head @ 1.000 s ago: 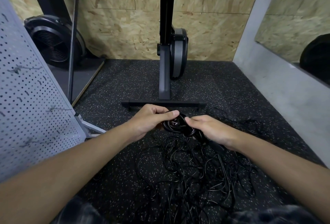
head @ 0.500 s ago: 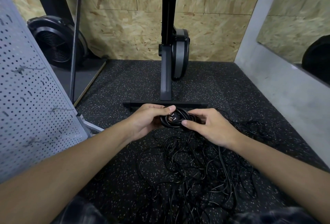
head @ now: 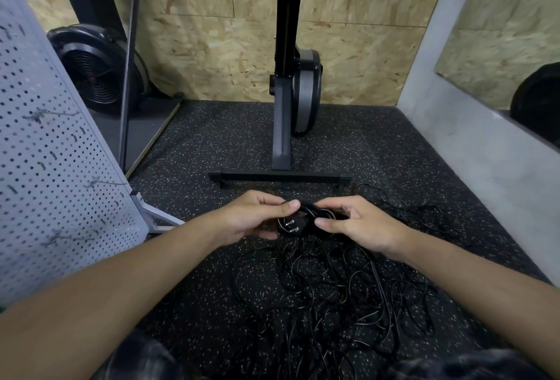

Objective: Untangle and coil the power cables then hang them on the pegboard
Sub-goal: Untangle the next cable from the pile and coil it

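Note:
A small coil of black power cable (head: 306,218) is held above the floor between both hands, its two-pin plug (head: 289,225) facing me. My left hand (head: 251,216) pinches the coil's left side with thumb on top. My right hand (head: 360,225) grips the right side, thumb pointing left. Beneath them a large tangle of thin black cables (head: 333,295) is spread over the speckled rubber floor. The grey pegboard (head: 51,167) leans at the left, with several small hooks (head: 100,182) sticking out of it.
A black upright machine stand (head: 283,125) with a crossbar foot (head: 280,176) stands just beyond my hands. A black fan (head: 97,73) sits at the back left behind a thin pole. A grey wall (head: 485,149) bounds the right; chipboard lines the back.
The coil has turned so its plug pins face me. My right hand slid from gripping low beside the coil to holding its right side. Both hands stay near the crossbar.

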Demonstrator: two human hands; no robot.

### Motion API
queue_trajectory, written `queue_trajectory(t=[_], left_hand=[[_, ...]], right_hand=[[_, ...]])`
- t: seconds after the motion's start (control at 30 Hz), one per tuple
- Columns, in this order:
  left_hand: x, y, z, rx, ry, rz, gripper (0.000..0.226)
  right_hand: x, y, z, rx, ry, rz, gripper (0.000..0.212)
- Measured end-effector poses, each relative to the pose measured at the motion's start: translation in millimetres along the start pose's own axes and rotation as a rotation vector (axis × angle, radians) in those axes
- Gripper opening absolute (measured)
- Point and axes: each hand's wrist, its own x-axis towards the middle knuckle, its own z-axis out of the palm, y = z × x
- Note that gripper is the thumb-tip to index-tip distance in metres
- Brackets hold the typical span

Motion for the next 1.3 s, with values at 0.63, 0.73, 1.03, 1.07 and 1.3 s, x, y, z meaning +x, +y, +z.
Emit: queue_trajectory(t=[0.63,0.73,1.03,1.07,1.3], left_hand=[[1.8,8.1,19.3,0.822,0.369,0.455,0.027],[1.4,10.7,17.6,0.879,0.283,0.481,0.019],[-5.8,20.4,-12.7,0.821,0.124,0.398,0.023],[-7.8,21.7,-18.0,0.802,0.121,0.369,0.023],[-11.0,18.0,-35.8,0.747,0.135,0.307,0.030]], right_hand=[[5.6,1.5,3.5,-0.084,-0.017,0.057,0.024],[3.9,-1.9,7.3,-0.295,-0.108,0.071,0.047],[-7.0,-10.2,-9.4,-0.146,-0.349,0.091,0.026],[-10.1,-11.6,-11.9,-0.146,-0.384,0.086,0.026],[-13.9,-3.5,-9.6,-0.217,-0.230,0.016,0.046]])
